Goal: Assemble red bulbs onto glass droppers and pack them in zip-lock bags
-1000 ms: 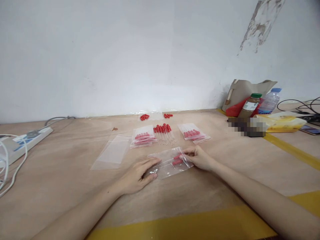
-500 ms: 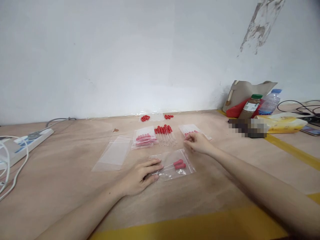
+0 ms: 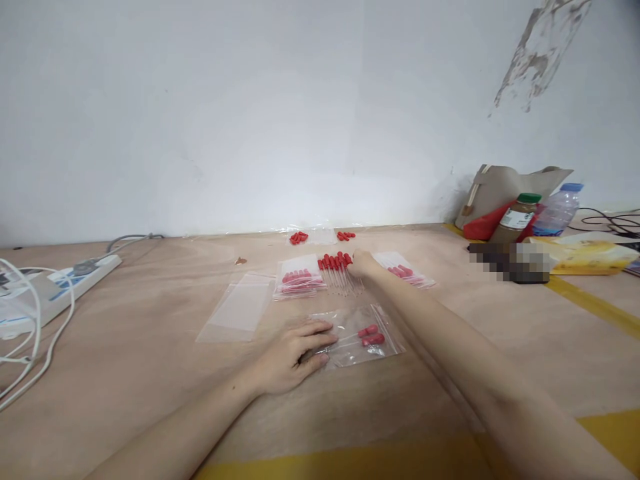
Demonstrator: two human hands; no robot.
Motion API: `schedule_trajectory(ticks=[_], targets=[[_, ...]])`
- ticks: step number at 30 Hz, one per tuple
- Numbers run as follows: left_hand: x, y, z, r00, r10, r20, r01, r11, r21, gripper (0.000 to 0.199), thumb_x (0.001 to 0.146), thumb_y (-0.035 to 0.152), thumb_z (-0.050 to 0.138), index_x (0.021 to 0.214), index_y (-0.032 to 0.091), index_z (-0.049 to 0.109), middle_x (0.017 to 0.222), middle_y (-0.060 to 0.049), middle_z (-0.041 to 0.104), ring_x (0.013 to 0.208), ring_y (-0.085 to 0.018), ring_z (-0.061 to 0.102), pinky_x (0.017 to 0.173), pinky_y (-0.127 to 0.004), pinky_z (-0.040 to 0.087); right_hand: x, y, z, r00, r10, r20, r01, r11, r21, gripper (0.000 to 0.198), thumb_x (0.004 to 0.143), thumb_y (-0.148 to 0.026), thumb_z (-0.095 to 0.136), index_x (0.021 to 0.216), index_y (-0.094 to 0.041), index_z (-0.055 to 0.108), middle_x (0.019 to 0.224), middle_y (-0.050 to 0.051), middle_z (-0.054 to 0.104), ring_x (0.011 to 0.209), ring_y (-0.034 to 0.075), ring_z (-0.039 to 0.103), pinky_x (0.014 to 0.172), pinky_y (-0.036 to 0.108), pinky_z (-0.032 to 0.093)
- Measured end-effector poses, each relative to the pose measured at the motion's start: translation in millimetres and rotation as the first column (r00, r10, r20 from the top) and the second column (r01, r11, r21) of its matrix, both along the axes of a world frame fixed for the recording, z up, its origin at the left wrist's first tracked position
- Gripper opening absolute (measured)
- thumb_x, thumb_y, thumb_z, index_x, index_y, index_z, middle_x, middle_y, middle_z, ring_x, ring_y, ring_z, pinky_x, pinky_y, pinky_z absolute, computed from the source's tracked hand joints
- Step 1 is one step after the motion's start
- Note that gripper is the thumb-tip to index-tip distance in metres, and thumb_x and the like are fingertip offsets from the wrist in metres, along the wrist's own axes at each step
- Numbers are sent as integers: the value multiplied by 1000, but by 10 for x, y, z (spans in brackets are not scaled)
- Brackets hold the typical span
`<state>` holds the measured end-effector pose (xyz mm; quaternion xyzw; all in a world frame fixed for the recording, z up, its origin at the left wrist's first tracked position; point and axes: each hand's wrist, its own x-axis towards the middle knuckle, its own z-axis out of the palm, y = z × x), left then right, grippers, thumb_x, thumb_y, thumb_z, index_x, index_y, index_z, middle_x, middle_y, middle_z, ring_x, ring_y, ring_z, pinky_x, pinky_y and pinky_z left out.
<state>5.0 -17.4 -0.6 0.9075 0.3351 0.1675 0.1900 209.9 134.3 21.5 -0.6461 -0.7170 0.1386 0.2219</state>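
Observation:
Near the middle of the table lies a clear zip-seal bag [image 3: 350, 360] with two red-bulbed droppers [image 3: 373, 339] inside. My left hand [image 3: 297, 350] rests on the bag's left end, fingers stretched out and apart. Beyond it, a row of loose droppers [image 3: 336, 263] lies with red bulbs pointing to the wall. My right hand [image 3: 363, 263] is at the right end of that row, touching or very close to a bulb; its fingertips are mostly hidden. Filled bags [image 3: 299, 280] lie left of the row, and another filled bag [image 3: 404, 270] lies to the right, partly behind my right forearm.
Flat unfilled bags [image 3: 237, 310] lie at left. Loose red bulbs [image 3: 299, 238] sit by the wall. A power strip [image 3: 95, 277] with white cables is far left. At right stand a green-capped bottle [image 3: 517, 217], a clear bottle [image 3: 557, 210], a grey bag [image 3: 505, 183] and a yellow packet [image 3: 585, 257].
My right hand has moved left and away from me, from the right-hand filled bag to the dropper row. My left hand stays on the bag. The view has shifted slightly.

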Motion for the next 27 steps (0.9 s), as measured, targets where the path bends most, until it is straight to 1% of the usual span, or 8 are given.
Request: schedule_trajectory(ticks=[5, 8, 11, 13, 15, 18, 21, 27], targets=[[-1, 0, 7, 999, -8, 42, 9, 1000, -10, 35, 86, 29, 44, 121, 26, 48, 129, -4, 44, 117, -20, 41, 98, -37, 33, -53, 44, 30, 999, 4, -45, -6, 999, -45, 33, 83, -32, 49, 109, -12, 50, 109, 7, 51, 93, 19, 53, 77, 37, 45], [-5, 1, 9, 999, -10, 49, 11, 1000, -17, 35, 86, 30, 44, 120, 27, 48, 129, -4, 44, 117, -21, 40, 98, -39, 32, 43, 21, 95, 997, -13, -80, 10, 999, -46, 30, 83, -29, 49, 107, -12, 51, 105, 10, 53, 89, 18, 54, 75, 35, 46], [-7, 5, 9, 999, -6, 33, 7, 1000, -22, 34, 86, 30, 43, 120, 27, 49, 129, -4, 44, 118, -21, 40, 98, -39, 32, 298, -128, 131, 992, -45, -119, 43, 999, -15, 32, 79, -21, 50, 107, -6, 47, 83, 13, 58, 70, 18, 56, 59, 29, 46], [-7, 10, 6, 1000, -4, 24, 5, 1000, -17, 33, 87, 30, 42, 119, 28, 49, 129, -3, 44, 118, -20, 39, 98, -38, 31, 517, -320, 89, 981, -48, -187, 48, 999, -2, 43, 79, -20, 43, 118, -7, 33, 67, 4, 55, 52, 15, 53, 45, 26, 43], [-7, 16, 0, 1000, -2, 11, 2, 1000, -6, 33, 87, 30, 41, 119, 29, 49, 129, -2, 44, 119, -20, 38, 99, -38, 31, 720, -553, -11, 894, 31, -447, -10, 999, 49, 56, 76, -19, 43, 126, -13, 17, 58, -4, 47, 40, 11, 46, 38, 22, 38], [-9, 26, -11, 1000, 2, -6, -2, 1000, 2, 33, 88, 31, 40, 119, 30, 49, 130, -1, 43, 119, -20, 37, 99, -39, 30, 915, -865, -205, 711, 88, -698, 31, 987, 156, 61, 73, -24, 46, 125, -19, 13, 62, -7, 42, 37, 7, 41, 34, 20, 37], [-13, 34, -23, 1000, 2, -11, -2, 1000, -9, 33, 87, 31, 40, 119, 30, 49, 130, -1, 43, 120, -21, 37, 99, -40, 30, 957, -1026, -362, 582, 52, -812, 108, 984, 141, 61, 70, -28, 49, 120, -22, 16, 68, -7, 43, 37, 5, 40, 33, 19, 36], [-7, 27, -9, 999, 13, -46, -14, 1000, -12, 33, 88, 31, 38, 119, 31, 48, 130, -1, 42, 121, -20, 35, 100, -41, 29, 786, -1081, -484, 461, 32, -887, 72, 995, 73, 54, 66, -30, 56, 109, -23, 23, 70, -7, 46, 45, 6, 49, 40, 20, 43]])
